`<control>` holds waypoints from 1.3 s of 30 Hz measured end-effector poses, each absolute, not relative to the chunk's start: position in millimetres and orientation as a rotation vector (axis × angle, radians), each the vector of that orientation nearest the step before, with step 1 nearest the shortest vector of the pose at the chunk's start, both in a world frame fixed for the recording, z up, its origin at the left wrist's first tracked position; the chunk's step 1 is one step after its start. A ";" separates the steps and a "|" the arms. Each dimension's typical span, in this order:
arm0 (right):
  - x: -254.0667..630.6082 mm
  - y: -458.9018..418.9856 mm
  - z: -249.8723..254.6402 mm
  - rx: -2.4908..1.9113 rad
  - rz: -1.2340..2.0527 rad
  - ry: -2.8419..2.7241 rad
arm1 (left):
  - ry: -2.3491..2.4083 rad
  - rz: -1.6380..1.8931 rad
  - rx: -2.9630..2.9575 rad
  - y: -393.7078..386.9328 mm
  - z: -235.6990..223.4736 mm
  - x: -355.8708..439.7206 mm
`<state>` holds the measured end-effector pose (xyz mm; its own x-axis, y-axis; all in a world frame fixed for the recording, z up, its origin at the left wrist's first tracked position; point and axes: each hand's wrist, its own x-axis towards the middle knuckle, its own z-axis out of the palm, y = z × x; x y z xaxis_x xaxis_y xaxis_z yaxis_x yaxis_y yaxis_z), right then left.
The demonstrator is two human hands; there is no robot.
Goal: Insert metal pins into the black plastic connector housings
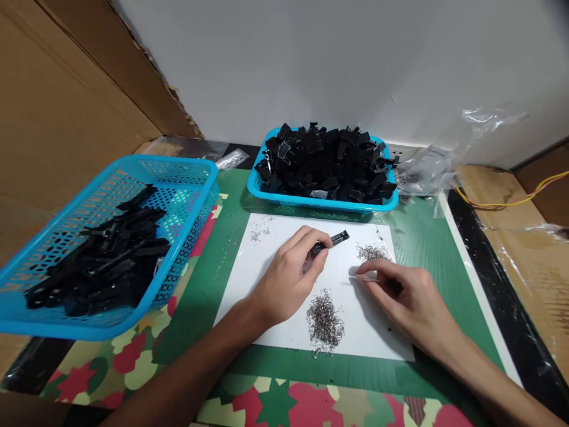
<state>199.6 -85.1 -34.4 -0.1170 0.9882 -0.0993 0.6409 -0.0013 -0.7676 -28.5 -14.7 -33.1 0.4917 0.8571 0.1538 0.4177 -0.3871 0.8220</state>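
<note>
My left hand is closed on a black plastic part, pinched between thumb and fingers over the white sheet. The slotted end of the part sticks out to the right. In my right hand, thumb and forefinger pinch thin tweezers, whose tip points left and is blurred. Below and between my hands lies a pile of small bent metal wire springs. A smaller pile of the same springs sits just beyond my right fingers. A few loose ones are scattered at the sheet's far left corner.
A blue basket heaped with black plastic parts stands at the back by the wall. At left, another blue basket holds more black parts. Plastic bags lie at the back right. Cardboard and a yellow cable are at far right.
</note>
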 end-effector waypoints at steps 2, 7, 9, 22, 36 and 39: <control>199.2 -83.5 -38.1 -1.719 0.881 -1.799 | 1.031 0.742 1.993 -14.9 -32.4 -28.4; 195.7 -80.2 -37.5 -1.775 0.838 -1.887 | 0.992 0.766 1.968 -16.3 -35.2 -28.1; 195.6 -79.6 -35.9 -1.786 0.829 -1.923 | 1.006 0.762 1.917 -17.1 -36.4 -27.7; 178.5 -88.0 -27.9 -1.306 1.197 -1.240 | 0.873 0.717 1.452 -31.1 -26.7 -13.6; 172.1 -88.0 -33.9 -1.254 1.355 -1.084 | 0.865 0.691 1.542 -33.7 -26.3 -15.1; 173.1 -89.8 -34.8 -1.275 1.276 -1.151 | 0.856 0.678 1.541 -32.5 -26.4 -14.7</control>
<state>173.1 -89.8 -34.8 0.0079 0.9956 -0.0937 -0.0094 -0.0936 -0.9956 -14.7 -32.5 -26.4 0.5610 0.8265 -0.0464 0.1443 -0.0425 0.9886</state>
